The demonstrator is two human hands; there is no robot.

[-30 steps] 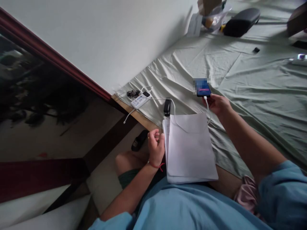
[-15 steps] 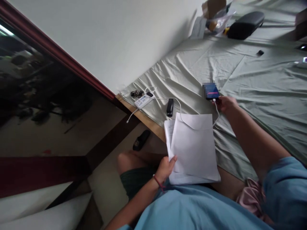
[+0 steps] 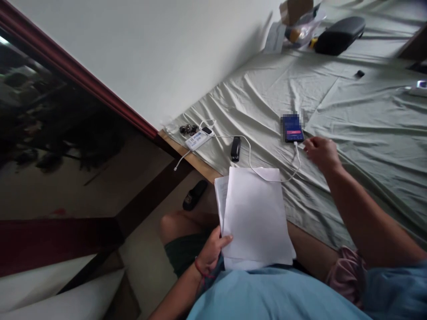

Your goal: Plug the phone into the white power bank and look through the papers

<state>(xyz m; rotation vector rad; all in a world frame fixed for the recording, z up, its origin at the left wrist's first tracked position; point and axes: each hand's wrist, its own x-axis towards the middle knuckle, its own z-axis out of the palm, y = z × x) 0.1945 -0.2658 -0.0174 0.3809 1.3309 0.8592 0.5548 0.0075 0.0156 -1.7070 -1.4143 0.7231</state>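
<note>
My left hand (image 3: 215,249) is closed on the left edge of a stack of white paper sheets (image 3: 255,213), its thumb on top. The top sheet is blank and lies slightly askew over the printed sheets beneath; the stack rests over my lap and the bed's edge. My right hand (image 3: 322,153) is just right of a phone (image 3: 292,129), apart from it, with fingers loosely bent and nothing visible in them. The phone lies on the sheet with its screen lit. A white charging cable (image 3: 250,153) runs from it, across the top of the papers.
A black stapler (image 3: 235,149) lies beyond the papers. Left of it are a white power bank (image 3: 199,139) and a small dark cluster (image 3: 188,129) at the bed corner. A black case (image 3: 340,36) and a plastic bag (image 3: 305,33) sit farther back. A slipper (image 3: 195,194) is on the floor.
My right hand has let go of the phone and drawn slightly back to the right; the phone now lies on the bed. My left hand has brought the papers left and closer to me.
</note>
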